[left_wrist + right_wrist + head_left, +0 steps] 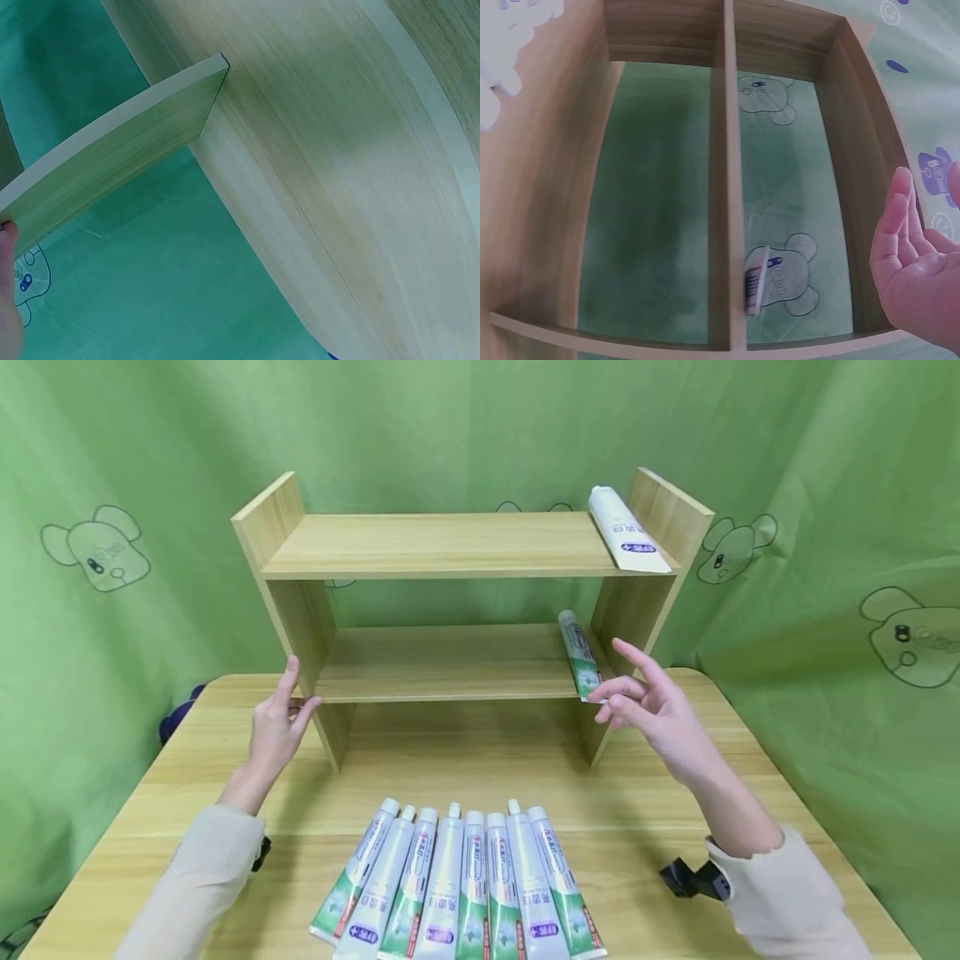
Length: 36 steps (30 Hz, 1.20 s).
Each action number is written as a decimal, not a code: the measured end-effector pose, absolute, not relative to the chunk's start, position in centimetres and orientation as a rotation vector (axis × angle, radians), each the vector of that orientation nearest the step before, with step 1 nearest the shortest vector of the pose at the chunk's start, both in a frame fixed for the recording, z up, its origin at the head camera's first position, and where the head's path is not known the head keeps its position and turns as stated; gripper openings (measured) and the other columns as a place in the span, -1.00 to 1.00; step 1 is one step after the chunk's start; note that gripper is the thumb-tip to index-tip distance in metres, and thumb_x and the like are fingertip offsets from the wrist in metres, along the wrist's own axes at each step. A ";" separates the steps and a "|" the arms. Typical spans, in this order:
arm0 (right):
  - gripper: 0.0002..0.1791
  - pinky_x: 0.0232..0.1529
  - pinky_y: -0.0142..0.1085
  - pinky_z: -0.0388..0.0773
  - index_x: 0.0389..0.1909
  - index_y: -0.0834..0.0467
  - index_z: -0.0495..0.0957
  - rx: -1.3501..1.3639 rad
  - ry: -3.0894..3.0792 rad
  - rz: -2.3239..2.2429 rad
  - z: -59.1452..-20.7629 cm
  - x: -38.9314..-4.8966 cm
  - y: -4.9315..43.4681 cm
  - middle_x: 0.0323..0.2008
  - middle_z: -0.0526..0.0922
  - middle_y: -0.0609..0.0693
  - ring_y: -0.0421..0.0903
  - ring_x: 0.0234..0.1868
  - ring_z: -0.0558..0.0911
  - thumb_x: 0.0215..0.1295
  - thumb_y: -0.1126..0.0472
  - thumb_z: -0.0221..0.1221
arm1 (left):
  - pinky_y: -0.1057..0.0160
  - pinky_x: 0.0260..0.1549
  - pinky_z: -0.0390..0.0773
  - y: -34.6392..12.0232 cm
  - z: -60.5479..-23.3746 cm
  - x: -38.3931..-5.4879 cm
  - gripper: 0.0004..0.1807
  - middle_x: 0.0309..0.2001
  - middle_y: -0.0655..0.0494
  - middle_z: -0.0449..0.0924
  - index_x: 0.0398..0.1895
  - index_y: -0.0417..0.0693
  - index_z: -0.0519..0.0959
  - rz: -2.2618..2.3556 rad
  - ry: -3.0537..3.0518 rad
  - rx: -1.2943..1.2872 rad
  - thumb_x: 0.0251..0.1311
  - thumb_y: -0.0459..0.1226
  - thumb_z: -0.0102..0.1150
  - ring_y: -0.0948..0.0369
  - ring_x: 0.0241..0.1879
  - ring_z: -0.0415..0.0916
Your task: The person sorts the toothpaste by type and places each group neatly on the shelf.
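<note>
1. Fingers of the left hand [272, 731] and its thumb straddle the front edge of the left side panel [298, 618], at the height of the middle shelf [442, 664]; the grip looks light, though the fingers' outer contact is partly hidden
2. Right-hand fingers are spread loosely, index stretched out and the rest softly bent, with nothing held; this right hand [658, 714] is near the right side panel [628, 610], and whether it touches the rack I cannot tell
3. On the middle shelf, at its right end, lies a green-and-white toothpaste tube [576, 647], cap to the back and flat crimped end at the front edge, partly behind the right fingertips in the head view
4. Above it, a white toothpaste tube [622, 527] lies at the right end of the top shelf [442, 543], also cap to the back
5. Eight more tubes, five green-and-white [474, 860] and three white [447, 872], fan out on the surface [465, 756], caps toward the rack
6. Settling tubes on the shelves seems the step in hand: best to keep the left hold steady but gentle, nudge from the crimped end, and set each tube parallel to the side panel without shoving the rack
</note>
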State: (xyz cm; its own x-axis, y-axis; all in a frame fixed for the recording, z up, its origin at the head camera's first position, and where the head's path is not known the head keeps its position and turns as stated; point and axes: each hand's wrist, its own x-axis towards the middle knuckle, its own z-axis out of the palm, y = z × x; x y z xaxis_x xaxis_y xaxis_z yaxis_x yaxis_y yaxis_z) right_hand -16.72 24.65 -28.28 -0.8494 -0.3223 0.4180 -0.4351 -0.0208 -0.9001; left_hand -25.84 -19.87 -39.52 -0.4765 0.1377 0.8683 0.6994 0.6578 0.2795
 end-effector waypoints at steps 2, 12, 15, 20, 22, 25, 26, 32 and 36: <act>-0.33 -0.35 -0.48 0.59 0.39 0.15 -0.05 0.832 -2.164 2.023 -28.7 -16.7 24.8 -0.26 0.62 -0.08 -0.21 -0.37 0.60 0.31 0.49 -0.08 | 0.07 -0.65 0.66 -19.7 -39.5 -25.9 -0.02 -0.05 -0.46 0.45 0.40 0.19 0.01 -0.803 -1.977 -0.645 -0.07 -0.53 0.25 -0.14 -0.60 0.56; -0.31 -0.30 -0.43 0.62 0.39 0.26 -0.15 0.836 -2.411 1.912 -31.4 -16.5 25.6 -0.21 0.58 -0.12 -0.22 -0.32 0.58 0.31 0.45 -0.06 | 0.07 -0.66 0.65 -19.6 -39.5 -25.8 0.01 -0.10 -0.46 0.48 0.40 0.19 0.02 -0.799 -1.978 -0.626 -0.11 -0.57 0.26 -0.14 -0.61 0.56; -0.31 -0.22 -0.42 0.63 0.38 0.29 -0.14 0.848 -2.484 1.879 -32.3 -16.4 25.7 -0.20 0.57 -0.13 -0.22 -0.29 0.59 0.31 0.43 -0.04 | 0.07 -0.66 0.65 -19.6 -39.4 -25.8 0.02 -0.08 -0.46 0.47 0.40 0.18 0.02 -0.798 -1.983 -0.621 -0.13 -0.58 0.26 -0.14 -0.61 0.56; -0.31 -0.12 -0.39 0.62 0.37 0.31 -0.12 0.841 -2.621 1.831 -33.5 -16.3 25.8 -0.18 0.55 -0.09 -0.25 -0.22 0.57 0.31 0.38 -0.01 | 0.07 -0.65 0.66 -19.6 -39.3 -25.8 0.04 -0.08 -0.46 0.47 0.40 0.19 0.01 -0.806 -1.983 -0.625 -0.15 -0.60 0.26 -0.14 -0.60 0.56; -0.30 -0.12 -0.40 0.62 0.37 0.31 -0.12 0.847 -2.667 1.816 -34.0 -16.2 25.9 -0.16 0.54 -0.02 -0.24 -0.21 0.56 0.31 0.37 0.01 | 0.08 -0.65 0.65 -19.6 -39.3 -25.7 0.05 -0.09 -0.46 0.47 0.40 0.20 0.01 -0.805 -1.982 -0.624 -0.15 -0.60 0.26 -0.14 -0.61 0.56; -0.29 -0.16 -0.39 0.62 0.37 0.30 -0.11 0.856 -2.727 1.808 -34.6 -16.3 25.9 -0.12 0.50 0.11 -0.21 -0.23 0.56 0.29 0.36 0.03 | 0.07 -0.65 0.65 -19.7 -39.4 -25.6 0.05 -0.10 -0.47 0.47 0.41 0.21 0.00 -0.802 -1.983 -0.617 -0.14 -0.60 0.26 -0.14 -0.61 0.56; -0.28 -0.17 -0.39 0.62 0.38 0.29 -0.10 0.857 -2.749 1.806 -34.8 -16.3 25.8 -0.11 0.49 0.15 -0.20 -0.23 0.56 0.29 0.36 0.03 | 0.07 -0.65 0.65 -19.8 -39.4 -25.6 0.06 -0.10 -0.47 0.48 0.41 0.21 0.00 -0.800 -1.985 -0.614 -0.14 -0.60 0.26 -0.14 -0.61 0.56; -0.29 -0.15 -0.37 0.60 0.37 0.28 -0.06 0.989 -2.845 1.763 -35.9 -16.4 25.9 -0.07 0.44 0.26 -0.19 -0.17 0.53 0.27 0.34 0.05 | 0.06 -0.64 0.66 -19.8 -39.5 -25.8 0.05 -0.10 -0.48 0.47 0.40 0.19 0.00 -0.799 -1.997 -0.609 -0.14 -0.60 0.25 -0.14 -0.60 0.56; -0.29 -0.13 -0.34 0.60 0.36 0.32 -0.08 1.092 -2.843 1.840 -36.7 -16.5 26.0 -0.07 0.43 0.25 -0.18 -0.16 0.53 0.27 0.36 0.05 | 0.06 -0.63 0.66 -19.6 -39.5 -25.8 0.05 -0.08 -0.48 0.46 0.41 0.20 -0.01 -0.817 -1.994 -0.611 -0.13 -0.60 0.25 -0.15 -0.59 0.56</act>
State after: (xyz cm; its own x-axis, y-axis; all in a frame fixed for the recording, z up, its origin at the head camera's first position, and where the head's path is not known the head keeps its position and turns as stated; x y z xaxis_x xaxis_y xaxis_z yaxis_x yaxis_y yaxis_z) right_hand -16.52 25.97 -36.74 -0.7341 -0.6788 -0.0196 -0.2600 0.3076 -0.9153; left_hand -25.81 -19.62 -39.51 -0.4994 0.1074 0.8597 0.6798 0.6637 0.3120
